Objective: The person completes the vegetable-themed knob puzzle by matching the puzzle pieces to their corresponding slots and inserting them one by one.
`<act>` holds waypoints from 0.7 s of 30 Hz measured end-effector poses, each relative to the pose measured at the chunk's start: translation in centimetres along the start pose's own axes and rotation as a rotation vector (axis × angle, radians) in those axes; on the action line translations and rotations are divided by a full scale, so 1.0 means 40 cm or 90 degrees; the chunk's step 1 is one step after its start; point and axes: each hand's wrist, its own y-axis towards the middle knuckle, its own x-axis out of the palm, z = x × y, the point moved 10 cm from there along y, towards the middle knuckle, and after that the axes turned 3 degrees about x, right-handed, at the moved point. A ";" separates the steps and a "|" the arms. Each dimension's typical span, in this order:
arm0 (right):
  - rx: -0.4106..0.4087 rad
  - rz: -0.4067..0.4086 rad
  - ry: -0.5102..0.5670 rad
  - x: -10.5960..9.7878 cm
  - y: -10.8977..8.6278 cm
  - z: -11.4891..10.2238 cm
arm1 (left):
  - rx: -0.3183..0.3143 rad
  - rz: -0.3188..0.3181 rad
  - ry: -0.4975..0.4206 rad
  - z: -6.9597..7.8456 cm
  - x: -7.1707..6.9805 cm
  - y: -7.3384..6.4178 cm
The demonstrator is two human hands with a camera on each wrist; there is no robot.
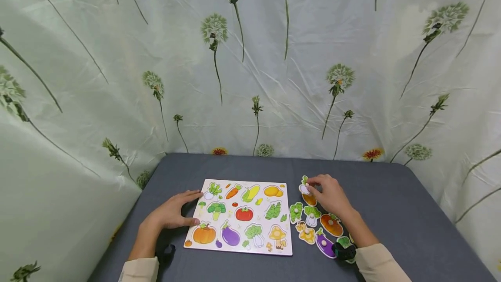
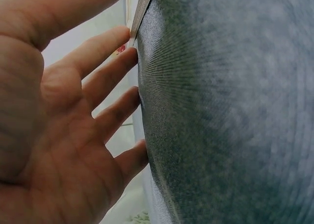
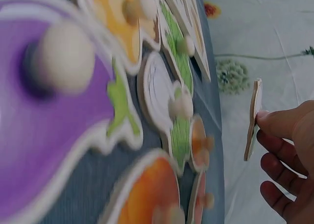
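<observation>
A white wooden puzzle board [image 1: 227, 229] printed with vegetables lies on the dark grey table. My left hand [image 1: 172, 213] rests at its left edge, fingers spread, with the thumb near the pumpkin picture. In the left wrist view those fingers [image 2: 110, 74] are extended and meet the tabletop beside the board's edge. Beyond the board's right side, my right hand [image 1: 330, 193] pinches a white turnip puzzle piece [image 1: 304, 189] with green leaves. The right wrist view shows this turnip piece [image 3: 253, 118] nearly edge-on, raised off the table between thumb and fingers.
Right of the board lie several knobbed pieces, among them an eggplant [image 1: 324, 243], a mushroom [image 1: 306, 234], a bok choy [image 1: 312, 215] and an orange-brown pumpkin [image 1: 331, 225]. A black wrist device [image 1: 344, 251] covers part of a broccoli-like piece. A dandelion-print curtain [image 1: 250, 77] hangs behind.
</observation>
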 end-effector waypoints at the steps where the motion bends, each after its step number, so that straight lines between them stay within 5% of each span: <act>1: -0.003 -0.003 0.005 0.006 0.002 -0.008 | 0.001 -0.002 0.001 0.001 -0.001 0.000; 21: -0.008 -0.061 0.085 0.141 0.059 -0.129 | -0.009 -0.001 0.000 -0.001 -0.002 -0.003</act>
